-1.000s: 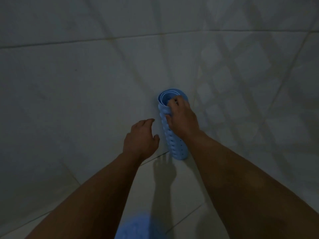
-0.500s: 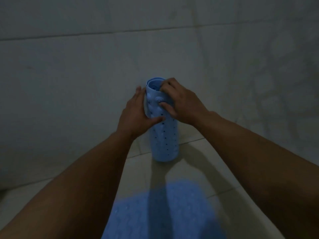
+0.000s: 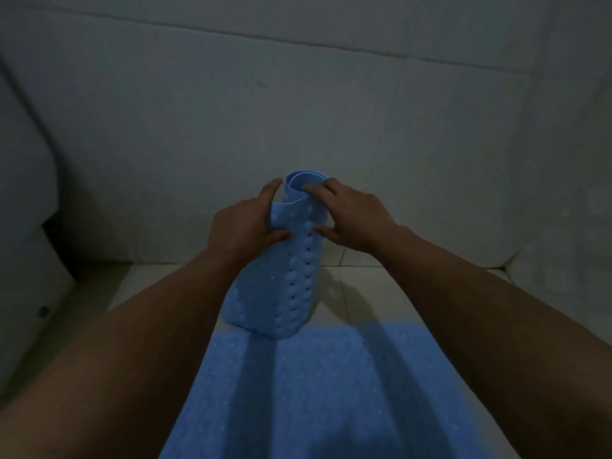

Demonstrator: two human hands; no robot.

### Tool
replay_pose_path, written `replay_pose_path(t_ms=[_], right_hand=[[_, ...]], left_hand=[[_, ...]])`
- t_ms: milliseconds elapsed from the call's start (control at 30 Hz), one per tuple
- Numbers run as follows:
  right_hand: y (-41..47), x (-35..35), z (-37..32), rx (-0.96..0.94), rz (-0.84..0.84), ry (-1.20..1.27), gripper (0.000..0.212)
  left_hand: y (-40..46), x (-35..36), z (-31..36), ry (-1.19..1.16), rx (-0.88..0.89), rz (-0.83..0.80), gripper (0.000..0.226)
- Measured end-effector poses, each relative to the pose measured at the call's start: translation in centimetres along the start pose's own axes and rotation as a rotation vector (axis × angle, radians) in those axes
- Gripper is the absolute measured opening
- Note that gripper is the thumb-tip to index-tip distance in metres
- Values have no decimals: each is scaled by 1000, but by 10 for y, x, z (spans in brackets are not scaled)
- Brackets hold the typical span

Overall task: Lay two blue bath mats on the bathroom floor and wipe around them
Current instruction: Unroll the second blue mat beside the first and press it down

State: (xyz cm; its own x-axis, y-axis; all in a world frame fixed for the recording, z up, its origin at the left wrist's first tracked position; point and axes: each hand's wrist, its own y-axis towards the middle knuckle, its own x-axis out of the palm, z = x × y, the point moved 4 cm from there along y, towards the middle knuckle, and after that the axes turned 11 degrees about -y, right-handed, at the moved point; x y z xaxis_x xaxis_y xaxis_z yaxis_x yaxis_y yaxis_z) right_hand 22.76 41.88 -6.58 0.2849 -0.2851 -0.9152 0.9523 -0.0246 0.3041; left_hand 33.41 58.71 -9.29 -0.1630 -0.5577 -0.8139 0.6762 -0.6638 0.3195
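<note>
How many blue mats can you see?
2. One blue mat lies flat on the floor, near the camera. The rolled mat stands on end just beyond it, held by the left hand and right hand. No others show.

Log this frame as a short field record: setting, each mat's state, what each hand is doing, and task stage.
setting: dim bathroom, tiled floor meeting a pale wall
rolled mat: blue, held upright, outer flap starting to peel open
flat mat: blue, already spread on the floor, near the camera
left hand: grips the loose outer edge of the rolled mat
right hand: holds the roll near its top
stage: one mat laid, second not yet unrolled; no wiping visible
</note>
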Motion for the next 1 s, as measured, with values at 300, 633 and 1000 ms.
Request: replay_pose_path(t_ms=[300,633,1000], right_hand=[[-3,-33,-47,-7,4,-80,36],[-66,-48,-22,135,-84,-371,45],[-123,-84,26,197,-337,33,61]], left_hand=[[-61,-25,-33,-51,137,40,34],[-79,-21,27,160,443,53,27],[-104,-146,90,255,247,153,44]])
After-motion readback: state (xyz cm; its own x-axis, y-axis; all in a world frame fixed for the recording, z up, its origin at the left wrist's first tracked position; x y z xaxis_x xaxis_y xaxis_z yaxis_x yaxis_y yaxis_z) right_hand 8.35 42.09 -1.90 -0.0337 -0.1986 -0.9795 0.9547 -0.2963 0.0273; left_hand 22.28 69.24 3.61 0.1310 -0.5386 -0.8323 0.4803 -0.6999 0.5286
